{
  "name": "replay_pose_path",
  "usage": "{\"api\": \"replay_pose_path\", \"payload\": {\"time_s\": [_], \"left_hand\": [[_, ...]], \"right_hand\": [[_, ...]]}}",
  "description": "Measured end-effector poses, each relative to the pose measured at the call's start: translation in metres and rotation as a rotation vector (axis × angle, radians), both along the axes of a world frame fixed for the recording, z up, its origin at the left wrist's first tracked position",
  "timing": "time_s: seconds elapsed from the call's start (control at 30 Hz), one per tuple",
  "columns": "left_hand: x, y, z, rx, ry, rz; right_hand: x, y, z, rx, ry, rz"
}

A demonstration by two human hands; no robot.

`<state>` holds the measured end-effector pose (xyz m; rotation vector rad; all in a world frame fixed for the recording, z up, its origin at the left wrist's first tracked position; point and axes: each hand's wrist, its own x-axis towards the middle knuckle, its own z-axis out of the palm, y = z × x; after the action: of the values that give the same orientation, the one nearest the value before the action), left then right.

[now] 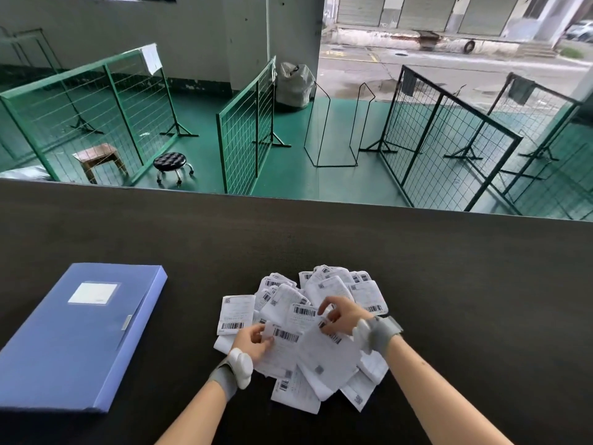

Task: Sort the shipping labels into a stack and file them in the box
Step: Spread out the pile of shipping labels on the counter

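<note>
Your left hand pinches one thin slip's corner, your right hand plucks another from the loose white paper shipping labels at lower centre—light, floppy, slippery, so grip edges.

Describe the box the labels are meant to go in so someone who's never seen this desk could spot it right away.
On the dark tabletop, look left of the heap of shipping labels that both hands are working in. There a blue file box lies flat and closed. It is the only blue item on the table, with a white label pocket on its lid.
</note>
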<state>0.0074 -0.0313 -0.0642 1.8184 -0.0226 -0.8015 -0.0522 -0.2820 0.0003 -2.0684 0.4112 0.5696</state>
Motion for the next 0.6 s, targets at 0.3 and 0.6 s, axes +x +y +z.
{"api": "replay_pose_path", "payload": {"time_s": [0.3,0.6], "left_hand": [[-0.004,0.005,-0.017,-0.09,0.075,-0.169],[0.003,0.016,-0.02,0.048,-0.002,0.004]], "right_hand": [[0.029,0.051,-0.027,-0.241,-0.142,0.257],[0.006,0.015,-0.057,-0.323,-0.03,0.076]]}}
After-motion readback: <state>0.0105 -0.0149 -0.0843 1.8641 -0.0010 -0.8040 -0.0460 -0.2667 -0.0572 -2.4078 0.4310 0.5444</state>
